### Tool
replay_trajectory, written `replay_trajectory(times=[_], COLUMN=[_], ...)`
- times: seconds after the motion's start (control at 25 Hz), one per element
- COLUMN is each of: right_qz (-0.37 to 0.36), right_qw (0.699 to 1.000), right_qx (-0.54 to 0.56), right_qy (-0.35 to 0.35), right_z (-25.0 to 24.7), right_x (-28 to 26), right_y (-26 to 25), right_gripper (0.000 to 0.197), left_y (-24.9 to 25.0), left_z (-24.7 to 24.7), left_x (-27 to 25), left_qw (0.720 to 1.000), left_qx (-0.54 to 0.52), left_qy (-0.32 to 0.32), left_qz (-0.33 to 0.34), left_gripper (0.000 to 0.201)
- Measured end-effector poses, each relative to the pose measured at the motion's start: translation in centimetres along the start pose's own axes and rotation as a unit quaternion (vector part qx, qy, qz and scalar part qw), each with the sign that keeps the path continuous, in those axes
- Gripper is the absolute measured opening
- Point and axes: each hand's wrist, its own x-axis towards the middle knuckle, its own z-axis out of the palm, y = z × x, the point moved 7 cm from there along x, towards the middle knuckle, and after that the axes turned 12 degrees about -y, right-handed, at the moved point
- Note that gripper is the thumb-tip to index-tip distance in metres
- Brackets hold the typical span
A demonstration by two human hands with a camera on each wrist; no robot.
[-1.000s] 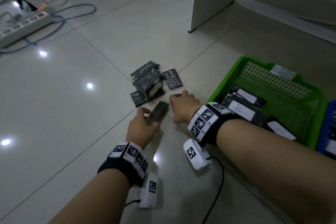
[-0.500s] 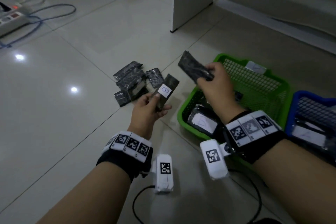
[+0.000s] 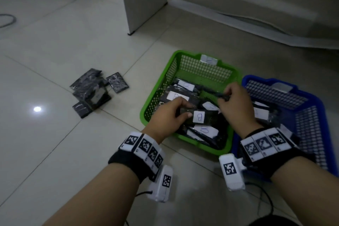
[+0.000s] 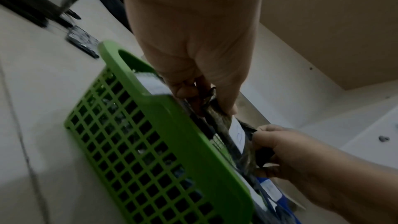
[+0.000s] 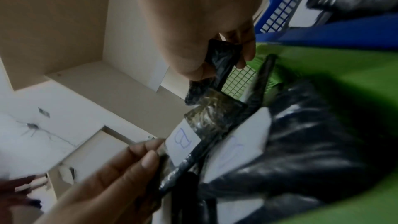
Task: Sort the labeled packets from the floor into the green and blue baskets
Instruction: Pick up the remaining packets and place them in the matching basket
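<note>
Over the green basket (image 3: 159, 86) my left hand (image 3: 170, 115) pinches a dark packet with a white label marked B (image 3: 199, 117); the same packet (image 5: 206, 122) shows in the right wrist view. My right hand (image 3: 233, 101) grips a second dark packet (image 3: 212, 93) edge-on above the basket; its label is hidden. In the right wrist view that packet (image 5: 219, 60) sits between thumb and fingers. Several labeled packets (image 3: 205, 130) lie in the green basket. The blue basket (image 3: 311, 104) beside it holds several more. A small pile of dark packets (image 3: 95, 91) lies on the floor to the left.
A white furniture panel (image 3: 143, 0) stands behind the baskets, and a low white ledge (image 3: 256, 22) runs along the back right. A cable (image 3: 8, 21) lies at the far left. Glossy floor tiles (image 3: 55, 152) spread around the pile.
Both hands carried their packets rightward from the floor pile to above the green basket. The head view has swung right, bringing the blue basket fully into sight.
</note>
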Motion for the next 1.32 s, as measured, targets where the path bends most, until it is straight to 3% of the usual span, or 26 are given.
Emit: replay_trajectory(times=[0.12,0.32,0.64,0.72,0.8,0.96,1.12,1.32], right_qz=[-0.021,-0.024,-0.019,-0.042,-0.099,-0.225,-0.354,-0.413], right_qw=[0.99,0.989,0.991,0.996,0.994,0.973,0.917,0.84], right_qx=[-0.13,-0.114,-0.109,-0.079,-0.053,-0.051,-0.136,-0.191], right_qy=[-0.053,-0.095,-0.072,-0.018,0.014,-0.027,-0.126,-0.294], right_z=[1.4,1.6,2.3,2.0,2.4,6.2,13.0,22.0], right_x=[-1.3,-1.8,-2.3,-3.0,-4.2,-7.6,-11.9,-16.3], right_y=[1.2,1.8,1.2,0.1,-1.8,-6.8,-12.1,-16.0], right_gripper=[0.022,0.023,0.011,0.006,0.008,0.016,0.037,0.052], left_y=[0.8,0.8,0.7,0.4,-0.2,-4.3,-9.6,-15.8], left_z=[1.4,2.0,2.6,1.5,-0.6,-5.0,-7.1,-9.9], left_x=[0.6,-0.1,-0.7,-1.2,-2.1,-6.3,-13.3,-26.0], left_qw=[0.994,0.958,0.947,0.951,0.963,0.959,0.958,0.929], left_qx=[0.093,0.267,0.309,0.295,0.236,0.164,0.18,0.188], left_qy=[0.009,0.082,0.002,0.033,0.105,0.23,0.194,0.165], left_qz=[0.052,0.061,0.092,0.083,0.07,-0.005,-0.113,-0.272], left_gripper=[0.021,0.034,0.05,0.045,0.03,0.018,0.023,0.021])
